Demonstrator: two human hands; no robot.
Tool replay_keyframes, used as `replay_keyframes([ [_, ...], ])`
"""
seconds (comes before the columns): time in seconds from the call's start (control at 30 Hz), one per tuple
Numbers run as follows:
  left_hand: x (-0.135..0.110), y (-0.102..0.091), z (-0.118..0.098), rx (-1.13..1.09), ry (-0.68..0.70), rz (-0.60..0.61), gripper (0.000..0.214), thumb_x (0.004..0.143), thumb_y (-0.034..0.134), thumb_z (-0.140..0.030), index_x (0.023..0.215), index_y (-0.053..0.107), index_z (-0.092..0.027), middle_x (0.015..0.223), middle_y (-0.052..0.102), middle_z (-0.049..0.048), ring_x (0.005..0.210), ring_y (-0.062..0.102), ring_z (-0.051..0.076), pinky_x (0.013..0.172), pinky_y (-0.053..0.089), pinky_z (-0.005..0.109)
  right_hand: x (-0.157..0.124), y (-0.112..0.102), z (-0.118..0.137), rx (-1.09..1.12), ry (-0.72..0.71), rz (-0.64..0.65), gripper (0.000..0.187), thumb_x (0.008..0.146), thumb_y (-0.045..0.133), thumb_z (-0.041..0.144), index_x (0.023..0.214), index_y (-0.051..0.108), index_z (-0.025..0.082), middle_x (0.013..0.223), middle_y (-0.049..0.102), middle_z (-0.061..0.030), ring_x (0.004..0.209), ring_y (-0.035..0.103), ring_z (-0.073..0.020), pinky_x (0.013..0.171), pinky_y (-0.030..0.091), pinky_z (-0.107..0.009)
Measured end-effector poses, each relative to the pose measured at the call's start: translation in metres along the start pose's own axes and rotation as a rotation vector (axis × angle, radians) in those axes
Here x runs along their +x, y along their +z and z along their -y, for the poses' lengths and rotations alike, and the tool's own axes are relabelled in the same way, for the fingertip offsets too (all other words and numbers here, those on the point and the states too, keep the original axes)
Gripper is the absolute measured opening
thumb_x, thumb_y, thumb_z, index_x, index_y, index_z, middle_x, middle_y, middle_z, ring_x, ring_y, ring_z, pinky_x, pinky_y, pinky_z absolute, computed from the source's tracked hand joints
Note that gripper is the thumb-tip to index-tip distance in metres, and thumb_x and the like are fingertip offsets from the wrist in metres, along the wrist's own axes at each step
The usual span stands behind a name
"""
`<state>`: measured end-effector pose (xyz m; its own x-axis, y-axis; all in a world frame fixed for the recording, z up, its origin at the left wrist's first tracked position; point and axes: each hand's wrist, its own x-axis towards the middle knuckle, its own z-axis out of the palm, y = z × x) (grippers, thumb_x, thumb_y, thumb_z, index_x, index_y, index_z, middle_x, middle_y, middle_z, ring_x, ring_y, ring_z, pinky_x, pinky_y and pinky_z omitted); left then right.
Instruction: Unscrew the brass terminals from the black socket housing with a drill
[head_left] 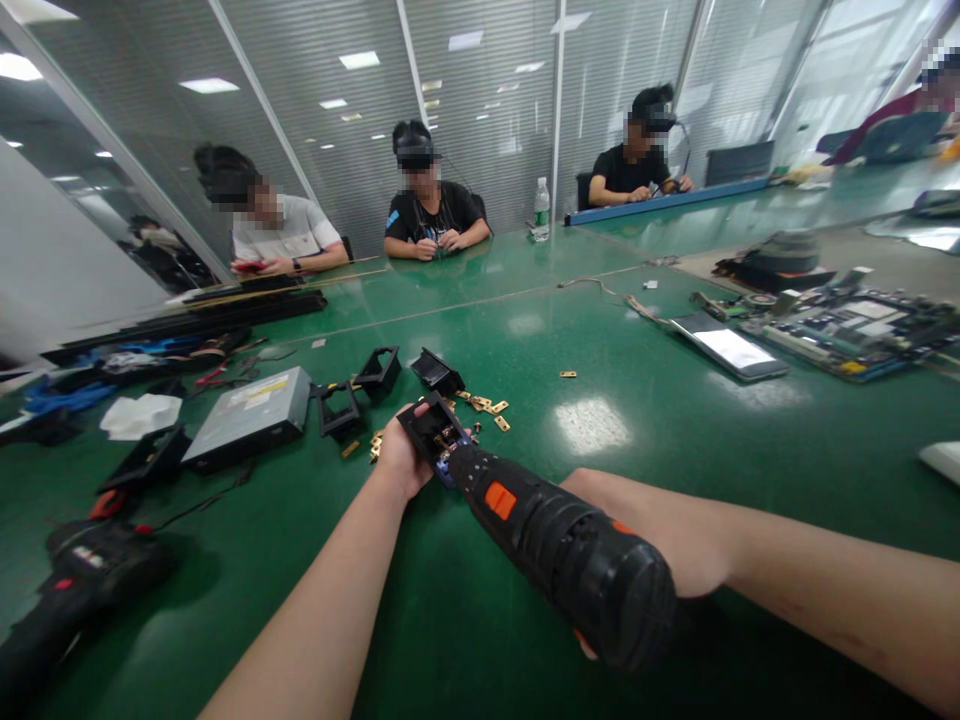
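Note:
My left hand [403, 455] is closed around a black plastic housing [421, 425] with a square opening, tilted above the green table. Inside the opening are small coppery metal parts. My right hand [637, 530] grips a black and orange cordless screwdriver [555, 530] from its far side, so most of its fingers are hidden. The tool's nose points at the housing and meets its lower right part; the bit itself is hard to make out. Just beyond the housing lie several small brass plates [491, 405]. More black plastic housings [379, 372] stand behind my left hand.
A silver disc drive [251, 415] and a second power tool [82, 570] lie on the left. To the right are a phone-like device [727, 345] and a circuit board [862, 320]. One plate [568, 374] lies apart. Several people sit across the table, near a water bottle [541, 210].

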<state>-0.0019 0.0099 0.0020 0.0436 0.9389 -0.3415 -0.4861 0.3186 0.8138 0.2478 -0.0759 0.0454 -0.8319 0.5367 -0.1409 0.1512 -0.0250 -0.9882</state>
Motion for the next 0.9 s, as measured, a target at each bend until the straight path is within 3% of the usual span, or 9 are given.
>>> replay_keyframes([
  [0.23, 0.0011, -0.0011, 0.0003, -0.015, -0.013, 0.002, 0.028, 0.081, 0.045, -0.034, 0.081, 0.065, -0.013, 0.068, 0.067, 0.0108, 0.071, 0.069, 0.030, 0.061, 0.056, 0.043, -0.0003, -0.0015, -0.0015, -0.010, -0.041, 0.020, 0.028, 0.055, 0.084, 0.024, 0.062, 0.059, 0.012, 0.061, 0.057, 0.0033, 0.061, 0.050, -0.0127, 0.056, 0.041, -0.024],
  [0.57, 0.0031, -0.0020, -0.0001, -0.044, -0.033, -0.011, 0.030, 0.080, 0.046, -0.034, 0.084, 0.066, -0.013, 0.070, 0.068, 0.0107, 0.074, 0.069, 0.031, 0.062, 0.055, 0.043, -0.0012, 0.0015, 0.0009, 0.127, -0.017, 0.015, 0.027, 0.058, 0.082, 0.015, 0.074, 0.060, 0.011, 0.070, 0.055, 0.0022, 0.068, 0.048, -0.0128, 0.059, 0.039, -0.023],
  [0.9, 0.0018, -0.0009, 0.0002, -0.051, -0.026, -0.002, 0.029, 0.080, 0.044, -0.034, 0.081, 0.066, -0.014, 0.070, 0.068, 0.0107, 0.075, 0.069, 0.031, 0.064, 0.055, 0.043, -0.0012, 0.0003, -0.0024, 0.129, -0.014, 0.018, 0.024, 0.061, 0.080, 0.017, 0.072, 0.060, 0.011, 0.070, 0.058, 0.0021, 0.067, 0.050, -0.0122, 0.059, 0.041, -0.023],
])
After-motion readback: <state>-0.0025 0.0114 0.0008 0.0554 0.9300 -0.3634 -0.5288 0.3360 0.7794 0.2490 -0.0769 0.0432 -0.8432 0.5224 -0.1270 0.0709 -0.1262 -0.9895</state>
